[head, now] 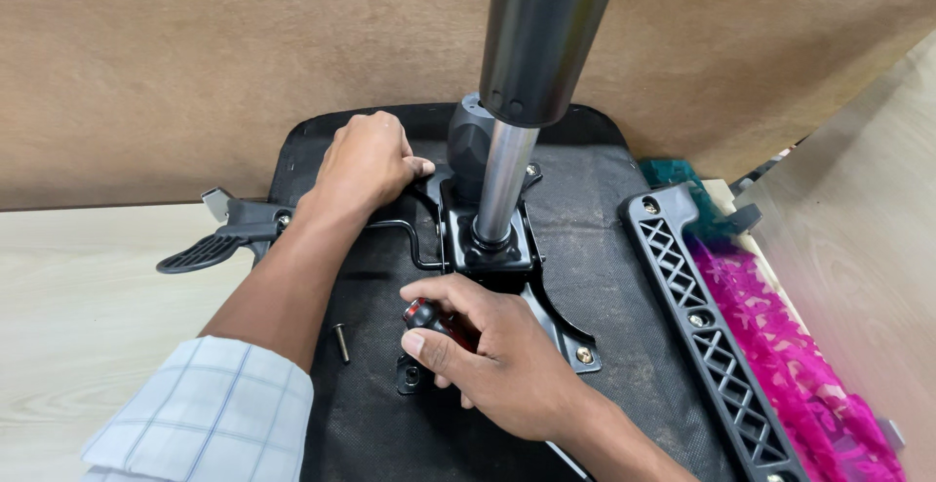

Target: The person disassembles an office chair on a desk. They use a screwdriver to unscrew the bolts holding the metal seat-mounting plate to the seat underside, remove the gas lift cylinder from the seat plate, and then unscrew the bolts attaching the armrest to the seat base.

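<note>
Left hand [366,160] is clamped in a fist on the far-left corner of the black metal mechanism plate [487,248], which sits mid-seat on the upturned chair seat base [604,277]. Right hand [497,360] wraps tight round a red-and-black screwdriver handle [429,316] at the plate's near-left corner. A loose bolt [340,341] lies just left, the gas cylinder [522,102] standing upright from the plate.

A furniture workshop: an upturned chair seat [604,248] with gas cylinder [507,180], armrest [712,336] and loose bolt [341,342] on a worktop [88,326].
</note>
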